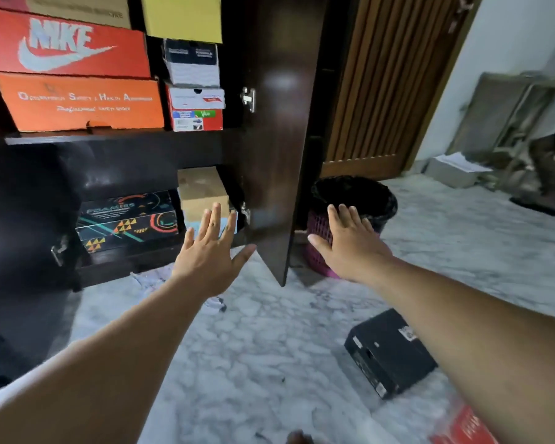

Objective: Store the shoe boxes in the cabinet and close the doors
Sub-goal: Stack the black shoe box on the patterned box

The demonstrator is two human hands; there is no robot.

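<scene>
Partly hidden black shoe box (388, 354) under right arm, hands (210, 251) (350, 241) both spread wide, holding nothing.

The open right cabinet door (277, 149) stands edge-on at 12 o'clock, splitting the reach. To its 9 o'clock, the upper shelf is packed with shoe boxes, the Nike box (66, 48) among them; the lower shelf keeps open room above the Foamies box (127, 221) and the tan box (202, 192). At 3 o'clock a lined pink wastebasket (318, 248) crowds the door's far side. A black shoe box (390, 352) lies on bare marble floor (269, 347) at 5 o'clock.
</scene>
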